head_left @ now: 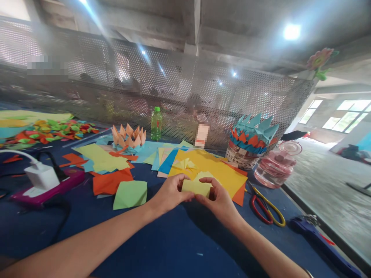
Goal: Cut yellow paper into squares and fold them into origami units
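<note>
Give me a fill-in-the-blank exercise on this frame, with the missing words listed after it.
The left hand and right hand pinch a folded piece of paper coloured pale ____.
The scissors lie to the ____ of the hands.
A teal-and-orange paper crown sits on a woven ____.
Farther back, a ____ plastic bottle stands upright.

Missing words: yellow; right; basket; green.

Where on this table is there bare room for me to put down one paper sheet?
Bare blue tabletop lies below the left hand and right hand holding yellow paper, and between the green paper and magenta power strip. Behind the hands, overlapping coloured paper sheets crowd the far side.
</note>
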Demonstrator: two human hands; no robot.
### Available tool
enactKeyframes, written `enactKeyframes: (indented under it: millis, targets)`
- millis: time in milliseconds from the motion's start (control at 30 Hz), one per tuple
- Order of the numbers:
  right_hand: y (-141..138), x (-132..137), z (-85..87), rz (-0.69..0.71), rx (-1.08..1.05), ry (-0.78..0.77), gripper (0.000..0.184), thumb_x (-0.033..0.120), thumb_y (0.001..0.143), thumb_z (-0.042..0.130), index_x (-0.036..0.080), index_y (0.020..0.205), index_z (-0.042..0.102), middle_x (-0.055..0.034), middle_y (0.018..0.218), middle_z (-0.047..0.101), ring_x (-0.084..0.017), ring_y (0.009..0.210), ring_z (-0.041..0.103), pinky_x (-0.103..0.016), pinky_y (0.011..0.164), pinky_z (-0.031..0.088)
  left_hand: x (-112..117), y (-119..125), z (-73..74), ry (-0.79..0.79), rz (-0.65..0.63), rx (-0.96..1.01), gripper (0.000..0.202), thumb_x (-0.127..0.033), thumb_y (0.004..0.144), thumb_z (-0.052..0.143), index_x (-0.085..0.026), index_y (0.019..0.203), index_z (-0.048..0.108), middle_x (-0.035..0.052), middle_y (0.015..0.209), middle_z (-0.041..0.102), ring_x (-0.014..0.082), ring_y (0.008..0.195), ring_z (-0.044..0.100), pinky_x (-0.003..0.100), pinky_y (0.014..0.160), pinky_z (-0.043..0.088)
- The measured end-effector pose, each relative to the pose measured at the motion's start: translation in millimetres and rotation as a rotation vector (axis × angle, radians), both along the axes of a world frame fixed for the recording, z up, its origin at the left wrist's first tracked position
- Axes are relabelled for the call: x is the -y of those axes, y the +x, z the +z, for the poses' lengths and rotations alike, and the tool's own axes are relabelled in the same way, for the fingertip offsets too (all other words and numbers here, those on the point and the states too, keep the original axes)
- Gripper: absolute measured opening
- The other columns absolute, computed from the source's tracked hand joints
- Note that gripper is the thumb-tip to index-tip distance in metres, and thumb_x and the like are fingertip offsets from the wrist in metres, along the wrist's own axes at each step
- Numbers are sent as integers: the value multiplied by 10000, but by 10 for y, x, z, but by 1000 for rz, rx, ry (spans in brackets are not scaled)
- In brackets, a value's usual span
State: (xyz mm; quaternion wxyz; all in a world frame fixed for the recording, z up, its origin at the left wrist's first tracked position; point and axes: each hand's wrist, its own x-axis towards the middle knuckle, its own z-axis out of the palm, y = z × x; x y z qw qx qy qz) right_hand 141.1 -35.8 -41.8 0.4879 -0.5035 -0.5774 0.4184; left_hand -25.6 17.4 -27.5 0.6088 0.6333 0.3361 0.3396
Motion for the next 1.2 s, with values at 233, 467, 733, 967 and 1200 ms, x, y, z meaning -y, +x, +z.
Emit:
enactKeyframes:
  millis: [233,467,733,967,1200]
  targets:
    - [12,16,58,-12,57,16,441,324,723,675,193,1072,439,43,628,581,-105,526,475,-214,492,305,-56,-17,-22,44,-13,-26,345,-211,590,730,-158,845,504,-34,662,617,121,601,599,236,564,473]
    - [73,-14,33,-6,69,25,435,329,728,669,202,1061,420,68,600,546,-89,501,424,-201,480,281,-130,-65,0,101,-15,-111,333,-210,618,710,-165,869,495,-14,672,646,141,604,621,263,578,492]
    - [110,-44,25,-36,109,39,432,336,733,665,203,1058,413,77,582,520,-94,503,417,-201,478,280,-167,-91,41,139,13,-178,335,-220,614,704,-183,850,469,-53,555,614,149,514,619,239,503,451]
    - [150,-32,67,-73,133,52,422,336,738,652,210,1064,415,79,583,527,-102,502,427,-207,486,289,-246,-155,99,100,6,-152,334,-228,605,725,-180,816,470,-38,558,628,119,481,574,243,526,449]
    - [86,4,102,-82,162,87,402,337,751,646,216,1067,430,66,607,542,-120,539,474,-217,508,325,-196,-150,107,96,-51,-119,440,-394,634,762,-132,958,622,41,855,672,168,792,614,275,726,462]
